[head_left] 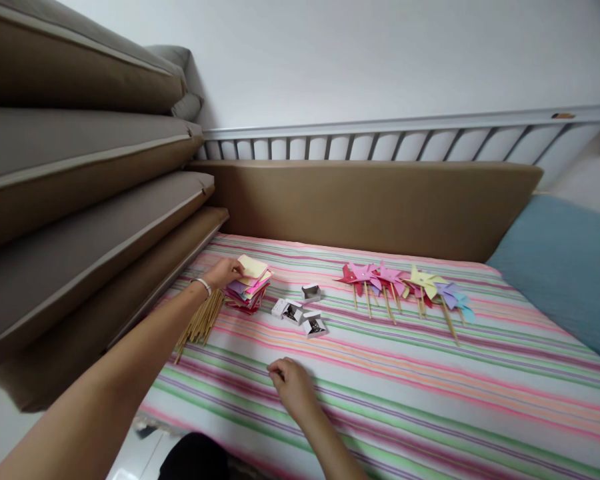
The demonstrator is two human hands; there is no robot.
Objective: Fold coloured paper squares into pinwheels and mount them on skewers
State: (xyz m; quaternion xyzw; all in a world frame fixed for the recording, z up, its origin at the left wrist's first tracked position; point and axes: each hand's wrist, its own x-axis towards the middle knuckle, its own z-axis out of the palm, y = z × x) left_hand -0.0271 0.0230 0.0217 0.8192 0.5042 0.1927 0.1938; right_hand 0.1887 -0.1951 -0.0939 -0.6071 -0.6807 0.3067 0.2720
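My left hand (225, 272) reaches to the top of a pile of coloured paper sheets (247, 297), its fingers closed on the edge of the pale yellow paper sheet (253, 267) that lies uppermost. The pile mixes pink, red, purple and yellow. Just below that wrist lies a bundle of thin wooden sticks (200, 323). My right hand (291, 383) rests low on the striped cloth with fingers curled in and nothing visible in them. Beyond it are small open white boxes (315, 325) holding small dark metal pieces, and another white box (311, 292) behind.
Several finished paper pinwheels (393, 283) on sticks lie in a row to the right. Stacked brown cushions (95, 193) rise along the left. A long brown cushion (370, 207) stands against the white railing (380, 130). A blue cushion (565, 267) borders the right side.
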